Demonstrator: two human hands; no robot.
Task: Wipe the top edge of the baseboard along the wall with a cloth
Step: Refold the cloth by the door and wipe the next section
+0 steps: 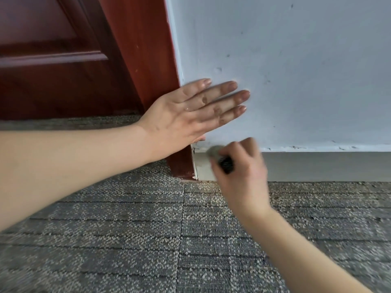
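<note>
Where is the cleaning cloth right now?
In the head view, the cloth is bunched in the right hand, pressed on the baseboard top edge beside the door frame, below the left hand.

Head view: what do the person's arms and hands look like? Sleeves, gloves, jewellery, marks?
Both forearms are bare to the frame edge: no sleeves, gloves, watch or rings visible. The left hand has short unpainted nails and dark smudges on the finger backs. The right hand is motion-blurred; no markings can be made out on it.
</note>
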